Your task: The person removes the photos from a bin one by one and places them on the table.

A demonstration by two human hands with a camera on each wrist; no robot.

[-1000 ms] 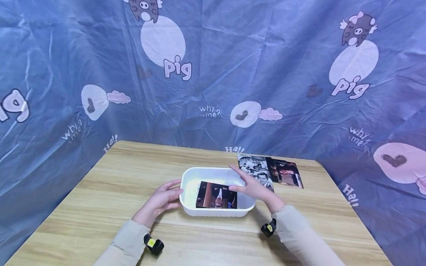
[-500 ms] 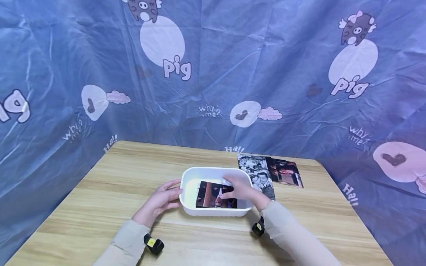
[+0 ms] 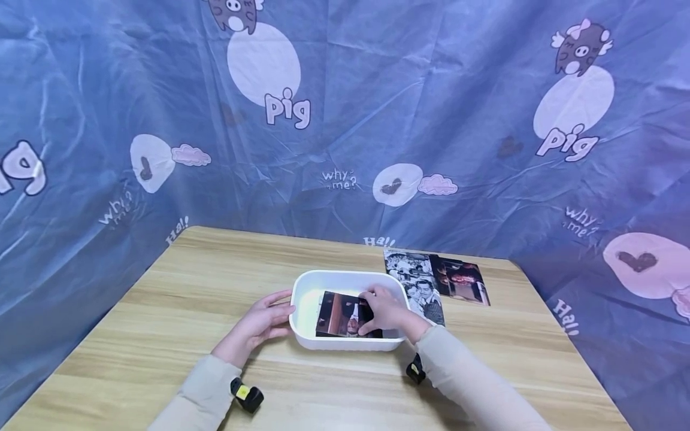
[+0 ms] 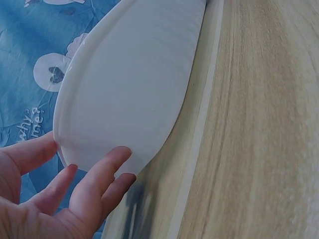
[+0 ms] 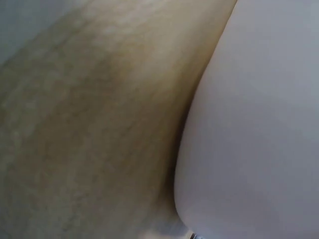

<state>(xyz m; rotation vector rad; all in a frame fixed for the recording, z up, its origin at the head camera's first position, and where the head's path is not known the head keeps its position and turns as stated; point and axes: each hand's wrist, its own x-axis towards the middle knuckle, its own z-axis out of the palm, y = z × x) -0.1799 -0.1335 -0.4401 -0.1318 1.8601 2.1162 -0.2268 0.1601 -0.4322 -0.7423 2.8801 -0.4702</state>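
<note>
Left hand (image 3: pixel 259 323): lies against the left end of the tub (image 3: pixel 303 293); fingers straight and relaxed on its outer wall, thumb up near the rim. The left wrist view shows the fingertips (image 4: pixel 107 167) flat on the white wall (image 4: pixel 129 94), curled round nothing.

Right hand (image 3: pixel 385 311): reaches over the tub's right side and rests on the photo (image 3: pixel 339 314); fingers bent down onto its right edge. Whether they pinch the photo or only press on it, I cannot tell; the right wrist view gives only blurred white wall (image 5: pixel 259 129) and desk (image 5: pixel 84 124).

Photo: dark print, lying in the tub, tilted a little, its near edge by the near wall, its right part under the right hand.

Tub: white, oblong with rounded corners, open top, standing on the desk (image 3: pixel 188 281) about mid-way across, between the two hands.

Other photos (image 3: pixel 431 278): two prints flat on the desk just beyond and right of the tub, one black-and-white, one dark, overlapping side by side near the far edge.

Sleeves (image 3: pixel 199 398): beige, with a small black and yellow device at each wrist.

Backdrop (image 3: pixel 345 120): blue cloth with cartoon pigs and hearts hung round the desk.
</note>
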